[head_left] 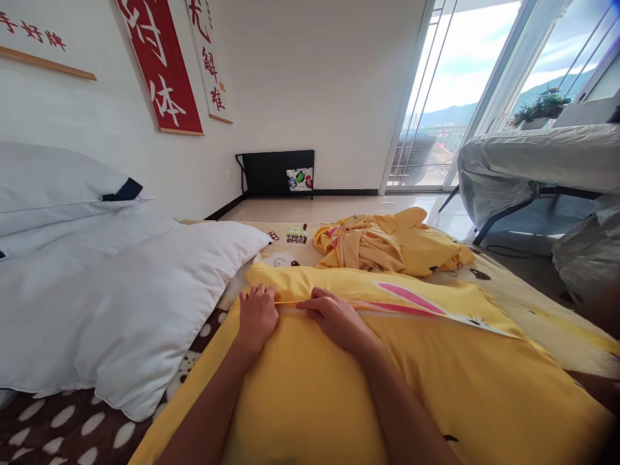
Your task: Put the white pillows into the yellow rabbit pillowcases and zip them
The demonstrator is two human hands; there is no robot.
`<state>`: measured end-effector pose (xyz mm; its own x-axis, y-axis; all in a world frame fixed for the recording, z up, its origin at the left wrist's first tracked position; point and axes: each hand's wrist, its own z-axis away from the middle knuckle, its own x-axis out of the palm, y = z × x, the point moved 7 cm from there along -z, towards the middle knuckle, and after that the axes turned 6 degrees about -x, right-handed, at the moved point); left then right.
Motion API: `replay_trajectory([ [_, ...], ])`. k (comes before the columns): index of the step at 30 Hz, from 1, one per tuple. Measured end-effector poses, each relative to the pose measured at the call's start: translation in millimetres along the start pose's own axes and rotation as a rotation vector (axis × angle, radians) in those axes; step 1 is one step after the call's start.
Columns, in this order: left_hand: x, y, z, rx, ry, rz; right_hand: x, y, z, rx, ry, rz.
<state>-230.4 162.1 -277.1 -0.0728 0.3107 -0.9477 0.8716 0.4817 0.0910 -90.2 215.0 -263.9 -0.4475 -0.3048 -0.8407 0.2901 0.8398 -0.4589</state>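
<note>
A yellow pillowcase with a rabbit print lies spread out in front of me, its far part folded along a line. My left hand is closed over the left end of this fold, fingers curled onto the cloth. Just to the right, my right hand pinches the same fold, its thumb and fingertips pointing left. Pink rabbit ears show on the cloth right of my right hand. What lies under the pillowcase is hidden.
White pillows are piled on the left, on a brown spotted blanket. Beyond the pillowcase lies a crumpled yellow cloth on the patterned bed sheet. A plastic-covered table stands right, near a glass door.
</note>
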Motion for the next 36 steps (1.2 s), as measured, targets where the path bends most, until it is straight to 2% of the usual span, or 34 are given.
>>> replay_trajectory([
  [5, -8.5, -1.4, -5.3, 0.104, -0.038, 0.106, -7.4, 2.0, 0.6, -0.001, 0.109, -0.054],
  [8, -22.5, -10.2, -8.7, 0.068, 0.019, 0.155, -12.5, 2.4, 1.2, 0.019, 0.162, 0.011],
  [12, -35.4, -16.3, -8.8, 0.024, 0.085, 0.152, -15.6, -1.9, 0.7, 0.012, 0.164, 0.158],
  [18, -30.2, -16.0, -9.5, 0.037, 0.028, 0.091, -25.9, 1.8, 5.5, 0.163, 0.249, 0.387],
  [24, -31.8, -20.3, -11.3, 0.037, -0.005, 0.117, -31.3, 5.1, 15.9, 0.241, 0.231, 0.456],
  [29, -34.0, -22.4, -9.6, 0.049, -0.044, 0.094, -51.3, 19.5, 45.0, 0.273, 0.274, 0.532],
  [36, -21.6, -20.6, -7.3, 0.163, -0.123, 0.114, -86.8, 65.4, 122.8, 0.307, 0.348, 0.59],
])
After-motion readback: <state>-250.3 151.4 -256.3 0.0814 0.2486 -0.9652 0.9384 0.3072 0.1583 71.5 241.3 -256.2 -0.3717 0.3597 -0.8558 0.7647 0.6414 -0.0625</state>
